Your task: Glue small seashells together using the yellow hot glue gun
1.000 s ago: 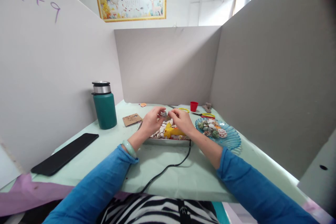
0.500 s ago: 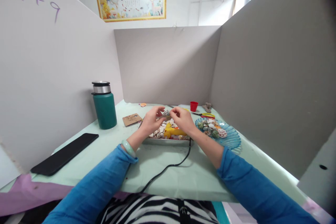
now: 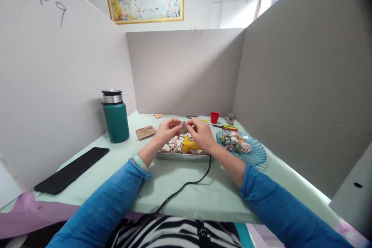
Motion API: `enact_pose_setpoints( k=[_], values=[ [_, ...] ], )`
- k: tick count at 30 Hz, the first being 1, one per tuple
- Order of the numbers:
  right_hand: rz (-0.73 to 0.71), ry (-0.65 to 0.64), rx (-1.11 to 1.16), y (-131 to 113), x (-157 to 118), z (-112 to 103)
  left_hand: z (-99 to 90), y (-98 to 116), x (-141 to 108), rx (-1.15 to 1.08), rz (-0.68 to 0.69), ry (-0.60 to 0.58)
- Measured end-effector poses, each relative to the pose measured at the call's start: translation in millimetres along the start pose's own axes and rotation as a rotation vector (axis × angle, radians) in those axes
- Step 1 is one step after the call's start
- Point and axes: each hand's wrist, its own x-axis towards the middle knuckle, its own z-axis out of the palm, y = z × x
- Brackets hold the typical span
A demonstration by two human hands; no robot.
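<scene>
Above a shallow metal tray point(image 3: 186, 157), my left hand point(image 3: 167, 131) and my right hand point(image 3: 201, 133) meet at the fingertips. Pinched between them is a small greyish shell piece point(image 3: 183, 124), partly covered by my fingers. Many pale shells point(image 3: 173, 145) fill the tray below. On top of them lies a yellow tool point(image 3: 189, 145) that looks like a glue gun, with a black cord point(image 3: 186, 184) running from the tray's right side toward me. Right of my right hand, a blue glass plate point(image 3: 258, 153) carries several green, white and brown shells point(image 3: 234, 142).
A green bottle point(image 3: 116, 122) and a black flat case point(image 3: 72, 170) stand and lie at left. A brown card point(image 3: 145, 132) lies behind the tray's left end. Yellow-handled scissors point(image 3: 229, 127), a red cup point(image 3: 214, 117) and a grey lump point(image 3: 229, 118) are at back right. Partitions enclose the table.
My left fingers have closed in around the shell piece, and both hands have drawn slightly closer together. The piece has turned a little. Everything on the table stays put.
</scene>
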Motion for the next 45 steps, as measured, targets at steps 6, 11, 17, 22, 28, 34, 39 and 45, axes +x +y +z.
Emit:
enact_pose_setpoints(
  k=[6, 11, 17, 22, 28, 34, 39, 45],
  values=[
    [0.098, -0.005, 0.121, 3, 2, 0, -3.8, -8, 1, 0.215, 0.130, 0.085],
    [0.218, -0.078, 0.215, 3, 4, -1, -2.4, -10, -2, 0.558, 0.397, 0.107],
    [0.430, -0.164, 0.430, 0, 7, -2, -1.1, -10, -4, 0.643, 0.469, 0.094],
    [0.480, -0.157, 0.551, 2, 8, -1, -1.6, -9, -4, 0.606, 0.484, 0.102],
    [0.223, -0.047, 0.168, 5, 4, 1, -2.5, -11, -4, 0.618, 0.469, 0.130],
    [0.025, -0.029, -0.031, 5, 0, 3, -2.6, -12, -4, 0.664, 0.467, 0.126],
    [0.007, -0.055, -0.027, 5, -1, 2, -2.2, -13, -4, 0.643, 0.472, 0.141],
    [-0.036, -0.069, -0.045, 3, -2, 1, -1.4, -12, -5, 0.558, 0.490, 0.130]
  ],
)
